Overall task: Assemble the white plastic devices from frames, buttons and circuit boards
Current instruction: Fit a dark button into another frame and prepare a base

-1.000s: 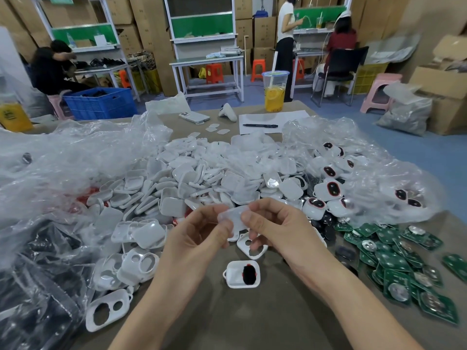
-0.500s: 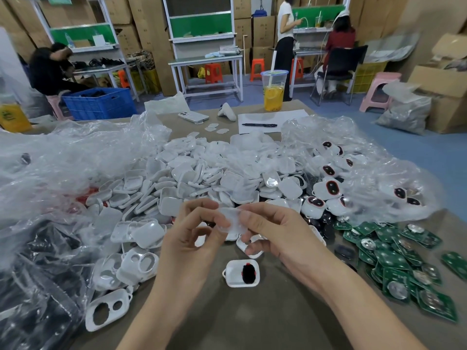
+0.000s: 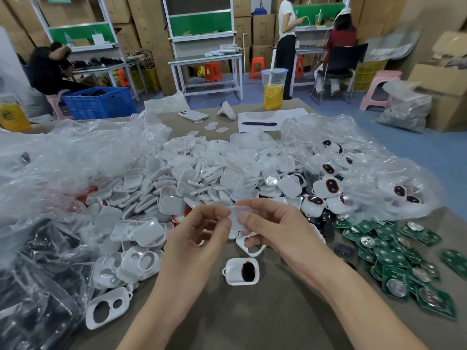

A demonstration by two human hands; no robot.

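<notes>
My left hand [image 3: 199,238] and my right hand [image 3: 275,231] together pinch one small translucent white plastic piece [image 3: 237,218] above the table, fingertips meeting on it. Directly below lies a white frame [image 3: 241,271] with a black and red button in its hole. Another empty white frame [image 3: 251,246] sits under my right fingers. A big heap of white plastic covers [image 3: 192,178] spreads behind my hands. Green circuit boards [image 3: 394,251] lie in a pile on the right. White devices with red-ringed black buttons [image 3: 328,185] rest by a clear bag.
Empty frames with two holes [image 3: 107,309] lie at the left front, beside crumpled clear bags [image 3: 50,173] over black parts. A drink cup [image 3: 273,89], paper with a pen [image 3: 259,123], and a phone [image 3: 192,116] stand at the table's far edge. People work at benches behind.
My hands have risen slightly and my left fingers have shifted their hold on the translucent piece. The frame below has not moved.
</notes>
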